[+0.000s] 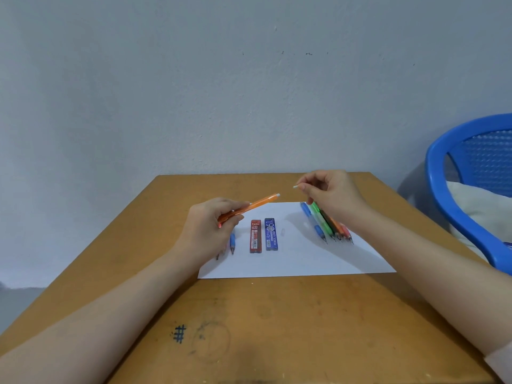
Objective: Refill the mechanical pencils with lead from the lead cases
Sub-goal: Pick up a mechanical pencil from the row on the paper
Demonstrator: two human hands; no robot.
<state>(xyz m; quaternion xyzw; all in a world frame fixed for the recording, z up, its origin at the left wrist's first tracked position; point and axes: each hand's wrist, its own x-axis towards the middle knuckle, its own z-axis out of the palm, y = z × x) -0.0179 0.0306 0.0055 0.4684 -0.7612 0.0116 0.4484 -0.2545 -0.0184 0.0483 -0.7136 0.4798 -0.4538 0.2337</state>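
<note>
While the left hand (210,220) grips an orange pencil (257,203) near the cases (255,236), a white plug (296,186) sits just off its end, pinched by the right hand (329,195).
Likely mid-refill: next, lead goes from a case into the open barrel, then the plug goes back.

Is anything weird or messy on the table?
Yes. The table has scribbles near its front: a dark hash mark and a faint circle. A small clear piece lies loose on the paper, right of the blue case.

Plain room: scribbled wooden desk (277,314), bare wall (194,92), blue plastic chair (454,173).
</note>
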